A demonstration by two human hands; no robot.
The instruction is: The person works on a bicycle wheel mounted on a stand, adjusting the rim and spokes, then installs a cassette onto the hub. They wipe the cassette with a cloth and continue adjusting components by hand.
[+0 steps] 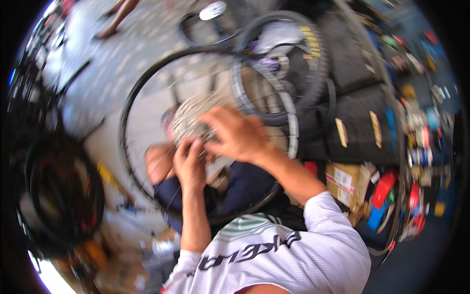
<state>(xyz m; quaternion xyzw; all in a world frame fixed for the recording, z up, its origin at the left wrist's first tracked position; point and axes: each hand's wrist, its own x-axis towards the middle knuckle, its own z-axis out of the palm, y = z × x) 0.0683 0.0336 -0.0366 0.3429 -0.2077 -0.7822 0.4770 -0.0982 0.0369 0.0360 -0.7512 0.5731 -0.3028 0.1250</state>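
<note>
A bicycle wheel (123, 120) with a thin dark tyre lies across my lap, and a silver multi-ring cassette (193, 111) sits at its hub, blurred by motion. My left hand (190, 164) is at the cassette's near edge, thumb and fingertips pinched together close to its centre; whatever lies between them is too small to make out. From the right, my right hand (232, 133) reaches over the cassette. Its fingers are curled onto the sprockets, with the thumb low near the left fingertips. The hub's middle is partly hidden by my fingers.
A second wheel (318, 56) with a knobbly tyre lies beyond at upper right, overlapping mine. Dark tyres (68, 196) stand at left, near a yellow-handled tool (110, 176). A cardboard box (350, 181) and cluttered shelving are at right. Another person's leg (117, 22) shows far left.
</note>
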